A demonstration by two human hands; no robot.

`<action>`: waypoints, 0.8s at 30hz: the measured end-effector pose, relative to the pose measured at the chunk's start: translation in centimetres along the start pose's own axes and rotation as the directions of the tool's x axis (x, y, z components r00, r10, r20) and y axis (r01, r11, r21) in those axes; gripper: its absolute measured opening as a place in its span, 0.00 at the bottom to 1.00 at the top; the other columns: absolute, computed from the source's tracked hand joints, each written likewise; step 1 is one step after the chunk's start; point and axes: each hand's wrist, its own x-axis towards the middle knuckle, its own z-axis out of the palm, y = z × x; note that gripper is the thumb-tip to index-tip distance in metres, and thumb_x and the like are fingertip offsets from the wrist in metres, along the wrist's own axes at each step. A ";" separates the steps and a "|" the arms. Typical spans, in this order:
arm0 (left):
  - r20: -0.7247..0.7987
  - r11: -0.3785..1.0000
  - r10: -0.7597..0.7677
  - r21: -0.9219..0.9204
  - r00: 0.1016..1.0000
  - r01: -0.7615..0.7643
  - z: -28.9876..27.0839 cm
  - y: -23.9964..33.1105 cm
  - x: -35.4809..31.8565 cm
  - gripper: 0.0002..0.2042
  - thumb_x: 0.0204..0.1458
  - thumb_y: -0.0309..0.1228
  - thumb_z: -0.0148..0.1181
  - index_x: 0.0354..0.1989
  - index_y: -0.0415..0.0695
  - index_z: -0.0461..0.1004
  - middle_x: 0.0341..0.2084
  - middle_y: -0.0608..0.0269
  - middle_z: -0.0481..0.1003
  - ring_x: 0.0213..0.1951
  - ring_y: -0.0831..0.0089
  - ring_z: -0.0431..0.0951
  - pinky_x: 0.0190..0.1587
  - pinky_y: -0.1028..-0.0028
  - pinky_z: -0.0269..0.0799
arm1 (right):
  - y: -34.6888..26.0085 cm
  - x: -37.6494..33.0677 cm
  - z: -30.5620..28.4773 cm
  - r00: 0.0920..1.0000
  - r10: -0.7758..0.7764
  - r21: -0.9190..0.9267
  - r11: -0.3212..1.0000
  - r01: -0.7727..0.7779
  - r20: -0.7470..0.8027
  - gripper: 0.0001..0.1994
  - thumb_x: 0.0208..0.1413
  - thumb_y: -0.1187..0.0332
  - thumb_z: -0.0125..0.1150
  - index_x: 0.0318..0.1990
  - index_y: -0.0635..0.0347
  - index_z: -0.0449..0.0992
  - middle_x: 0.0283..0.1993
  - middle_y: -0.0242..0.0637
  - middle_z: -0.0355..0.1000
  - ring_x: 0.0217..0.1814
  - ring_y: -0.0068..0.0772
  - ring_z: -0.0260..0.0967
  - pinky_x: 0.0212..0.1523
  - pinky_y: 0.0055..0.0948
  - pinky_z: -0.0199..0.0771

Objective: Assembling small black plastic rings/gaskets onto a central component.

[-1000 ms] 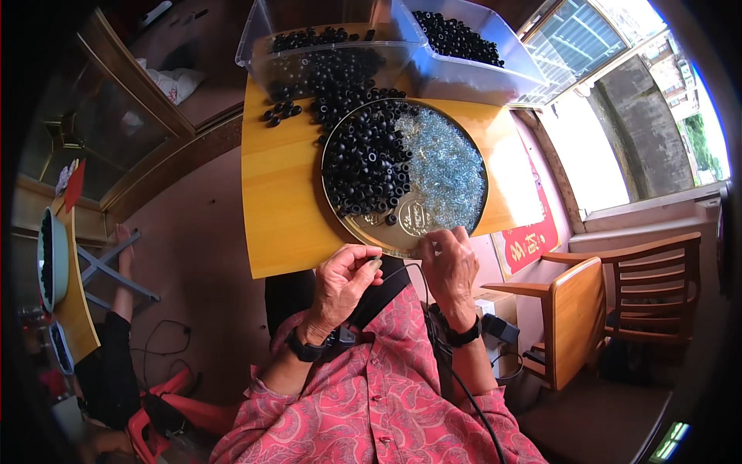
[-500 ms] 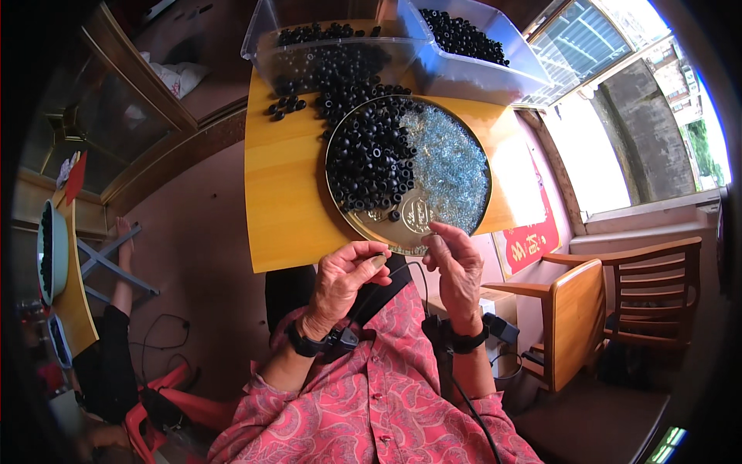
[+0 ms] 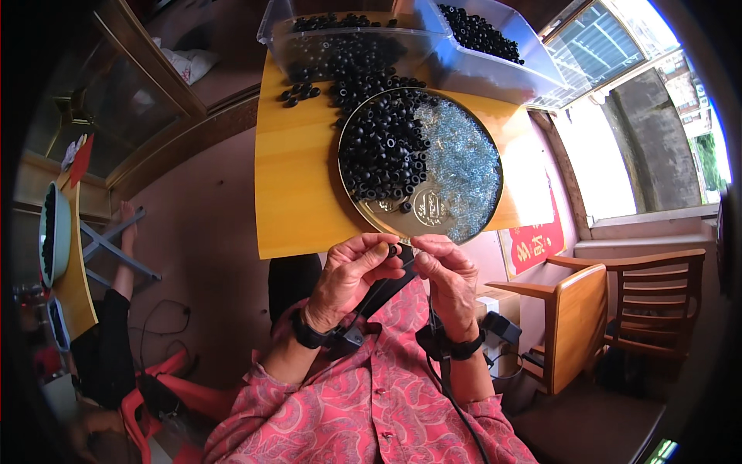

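A small black bead (image 3: 393,250) is pinched between the thumb and fingers of my left hand (image 3: 344,280), just off the near rim of a round gold-coloured tray (image 3: 396,224). My right hand (image 3: 450,284) is close beside it, its thumb and fingertips drawn together; whatever is between them is too small to make out. A dark thin strand shows between the two hands. The tray's left half bears a heap of black beads (image 3: 382,155), and small clear bluish beads (image 3: 464,170) cover its right side.
Two clear plastic bins, a left one (image 3: 355,58) and a right one (image 3: 495,77), stand at the wooden table's (image 3: 297,193) far end with black beads. More beads spill between bin and tray. A wooden chair (image 3: 576,325) stands right. Another person's leg (image 3: 127,240) shows far left.
My hands have come closer together, and the black bead now shows at my left fingertips. My right hand has moved left, toward it. The view has shifted slightly.
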 end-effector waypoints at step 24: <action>-0.001 0.996 0.025 0.091 1.000 -0.025 0.6 0.1 -0.5 0.10 0.59 0.27 0.55 0.46 0.37 0.74 0.36 0.58 0.79 0.36 0.72 0.81 0.41 0.73 0.80 | 0.9 -0.1 1.1 0.994 -0.092 -0.145 0.984 0.100 0.060 0.08 0.47 0.82 0.66 0.35 0.62 0.81 0.43 0.37 0.72 0.45 0.23 0.70 0.44 0.21 0.72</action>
